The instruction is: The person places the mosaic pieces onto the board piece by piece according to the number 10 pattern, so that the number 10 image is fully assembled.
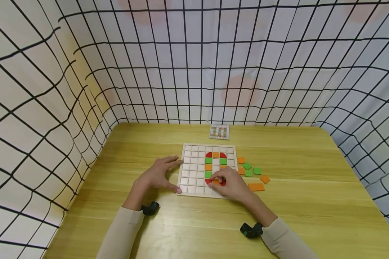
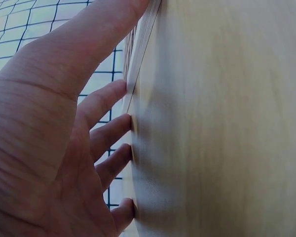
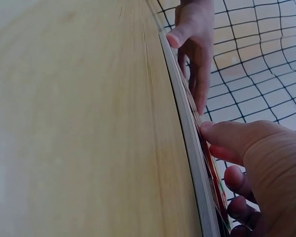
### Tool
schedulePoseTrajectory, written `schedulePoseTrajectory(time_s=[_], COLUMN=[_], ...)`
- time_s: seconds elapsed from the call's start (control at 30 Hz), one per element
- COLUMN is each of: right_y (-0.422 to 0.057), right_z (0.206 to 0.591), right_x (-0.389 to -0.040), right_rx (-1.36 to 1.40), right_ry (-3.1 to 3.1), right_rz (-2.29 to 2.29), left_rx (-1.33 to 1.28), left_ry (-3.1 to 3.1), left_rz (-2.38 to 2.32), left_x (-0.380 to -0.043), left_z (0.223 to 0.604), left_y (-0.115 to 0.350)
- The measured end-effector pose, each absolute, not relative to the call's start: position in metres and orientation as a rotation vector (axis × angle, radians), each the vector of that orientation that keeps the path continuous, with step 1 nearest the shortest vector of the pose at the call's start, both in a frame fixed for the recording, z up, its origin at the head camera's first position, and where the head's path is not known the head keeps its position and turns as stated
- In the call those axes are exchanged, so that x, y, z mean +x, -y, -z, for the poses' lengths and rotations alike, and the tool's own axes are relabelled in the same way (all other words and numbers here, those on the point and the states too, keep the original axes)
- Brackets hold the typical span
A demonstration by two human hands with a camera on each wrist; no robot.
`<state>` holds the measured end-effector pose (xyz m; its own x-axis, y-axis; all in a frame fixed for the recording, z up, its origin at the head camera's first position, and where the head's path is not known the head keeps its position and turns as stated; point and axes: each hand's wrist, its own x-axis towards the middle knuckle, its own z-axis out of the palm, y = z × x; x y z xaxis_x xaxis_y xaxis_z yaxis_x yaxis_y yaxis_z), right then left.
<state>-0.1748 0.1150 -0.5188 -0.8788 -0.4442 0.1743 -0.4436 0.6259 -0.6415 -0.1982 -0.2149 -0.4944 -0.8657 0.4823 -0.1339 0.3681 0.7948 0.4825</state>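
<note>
A pale wooden board (image 1: 192, 167) with a grid of square recesses lies flat on the table. Red, green and orange tiles form a ring on its right half, with rounded red tiles at the corners. My left hand (image 1: 156, 174) is spread along the board's left edge, thumb at the near corner and fingertips at the side. Over the ring's near end, my right hand (image 1: 231, 184) pinches a rounded red tile (image 1: 208, 181) at the lower left corner between thumb and forefinger. That hand partly covers the ring's lower right tiles.
Loose orange and green tiles (image 1: 257, 171) lie right of the board, with a longer orange tile (image 1: 256, 187) nearest me. Behind the board is a small pattern card (image 1: 219, 132). Black netting (image 1: 188, 68) over pale walls borders the wooden table (image 1: 298, 172).
</note>
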Motion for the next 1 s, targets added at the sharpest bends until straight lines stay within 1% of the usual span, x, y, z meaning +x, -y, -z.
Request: schedulePoseTrajectory(time_s=[0.2, 0.37, 0.6, 1.0], right_y=[-0.121, -0.137, -0.167, -0.233], right_z=[0.514, 0.512, 0.506, 0.504], right_x=[-0.178, -0.184, -0.187, -0.179], right_rx=[-0.694, -0.668, -0.543, -0.395], right_ry=[-2.814, -2.835, -2.839, -2.958], right_rz=[1.167, 1.196, 1.264, 1.087], left_rx=[0.652, 0.638, 0.638, 0.643], left_ry=[-2.736, -2.738, -2.739, -2.745], left_rz=[-0.651, -0.660, -0.657, -0.660], left_x=[-0.198, -0.197, -0.196, -0.195], left_z=[0.494, 0.495, 0.493, 0.492], left_y=[0.215, 0.213, 0.212, 0.212])
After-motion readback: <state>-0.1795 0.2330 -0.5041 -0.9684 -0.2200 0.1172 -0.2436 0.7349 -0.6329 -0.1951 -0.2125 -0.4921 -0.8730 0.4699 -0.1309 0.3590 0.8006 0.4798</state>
